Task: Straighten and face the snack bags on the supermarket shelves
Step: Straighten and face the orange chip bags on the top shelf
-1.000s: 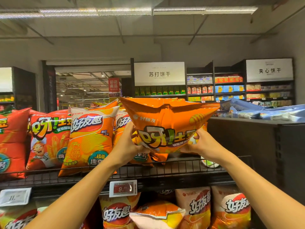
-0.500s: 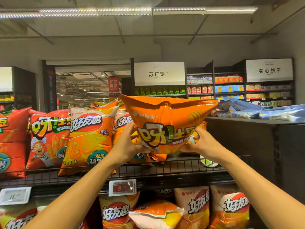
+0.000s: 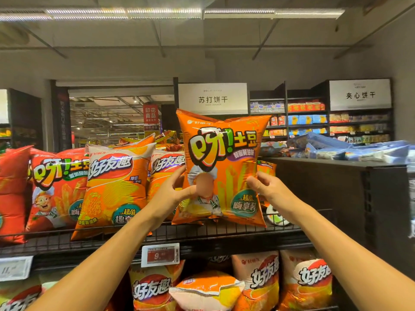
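Note:
An orange snack bag (image 3: 224, 153) stands upright with its printed front towards me, at the right end of the top wire shelf (image 3: 202, 232). My left hand (image 3: 173, 191) pinches its left edge, thumb across the front. My right hand (image 3: 267, 189) grips its right edge. Its bottom edge sits at the shelf's wire lip. To its left stand an orange-and-white bag (image 3: 114, 187), another one (image 3: 165, 171) partly behind my left hand, and red bags (image 3: 54, 189).
A dark cabinet (image 3: 336, 198) stands right of the shelf, with blue packs (image 3: 359, 151) on top. Price tags (image 3: 160, 255) hang on the shelf front. The lower shelf holds several bags (image 3: 256, 281), one lying tipped forward (image 3: 206, 290). Biscuit shelves stand far behind.
The orange bag, bent forward with its top folded towards me before, now stands tall and flat with its whole front showing. Both hands have shifted to its sides, lower on the bag.

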Motion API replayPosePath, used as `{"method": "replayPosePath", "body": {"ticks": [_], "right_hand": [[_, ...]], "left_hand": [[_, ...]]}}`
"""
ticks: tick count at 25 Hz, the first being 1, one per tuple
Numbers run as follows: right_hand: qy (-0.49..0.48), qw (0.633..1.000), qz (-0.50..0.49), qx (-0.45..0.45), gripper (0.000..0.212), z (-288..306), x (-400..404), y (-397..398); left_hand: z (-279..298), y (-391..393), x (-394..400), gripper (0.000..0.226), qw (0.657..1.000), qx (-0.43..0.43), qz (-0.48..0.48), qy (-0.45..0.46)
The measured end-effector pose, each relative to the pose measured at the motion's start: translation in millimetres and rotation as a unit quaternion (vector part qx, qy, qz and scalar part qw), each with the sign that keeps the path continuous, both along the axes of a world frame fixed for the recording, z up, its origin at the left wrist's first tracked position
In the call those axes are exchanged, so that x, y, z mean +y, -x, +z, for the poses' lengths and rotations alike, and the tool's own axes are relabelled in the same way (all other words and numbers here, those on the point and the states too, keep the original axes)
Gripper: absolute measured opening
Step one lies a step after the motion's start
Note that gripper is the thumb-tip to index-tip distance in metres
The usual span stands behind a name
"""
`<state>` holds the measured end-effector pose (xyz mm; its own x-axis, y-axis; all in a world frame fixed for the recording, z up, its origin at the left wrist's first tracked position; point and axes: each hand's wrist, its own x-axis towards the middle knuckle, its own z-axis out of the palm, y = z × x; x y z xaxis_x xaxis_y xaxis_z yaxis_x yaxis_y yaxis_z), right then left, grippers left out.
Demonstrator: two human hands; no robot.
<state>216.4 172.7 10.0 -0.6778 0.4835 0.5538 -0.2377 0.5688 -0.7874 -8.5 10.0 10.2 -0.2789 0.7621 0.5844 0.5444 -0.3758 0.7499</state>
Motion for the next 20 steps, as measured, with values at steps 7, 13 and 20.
{"method": "replayPosePath", "body": {"ticks": [7,13,20], "right_hand": [[0.015,1.0,0.013,0.004,0.102,-3,3,0],[0.054,0.998,0.015,0.011,0.091,-5,4,2],[0.057,0.998,-0.002,-0.003,0.137,-4,1,4]], "left_hand": [[-3,-4,4,0.097,1.0,-0.024,0.003,-0.005],[0,-8,7,0.117,0.999,-0.047,0.016,-0.012],[-2,-8,13,0.09,0.997,-0.065,0.022,-0.025]]}}
